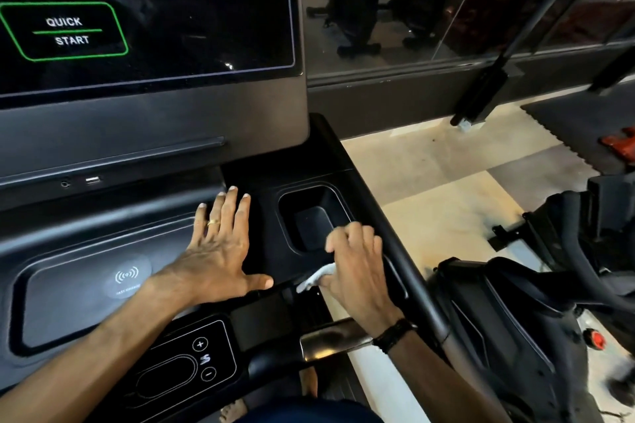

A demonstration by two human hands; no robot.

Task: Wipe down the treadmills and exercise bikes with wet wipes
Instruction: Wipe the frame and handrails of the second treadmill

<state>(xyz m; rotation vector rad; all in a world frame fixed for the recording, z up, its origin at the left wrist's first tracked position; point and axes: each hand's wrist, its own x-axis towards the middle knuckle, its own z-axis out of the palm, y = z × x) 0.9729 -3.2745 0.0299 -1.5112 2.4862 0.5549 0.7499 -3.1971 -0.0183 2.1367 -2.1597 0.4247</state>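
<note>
I stand at a black treadmill console (103,244) with a dark touch screen (147,10) above it. My left hand (220,244) lies flat with straight fingers on the console deck, left of the cup holder (309,213). My right hand (357,271) grips a crumpled white wet wipe (318,276) and presses it on the console's surface just below the cup holder, beside the right side rail (388,233). Most of the wipe is hidden under my fingers.
A wireless charging pad (127,276) and a speed control panel (192,361) lie on the console near me. A chrome handle (333,336) sits under my right wrist. An exercise bike (536,312) stands close on the right. A mirror wall (446,0) is ahead.
</note>
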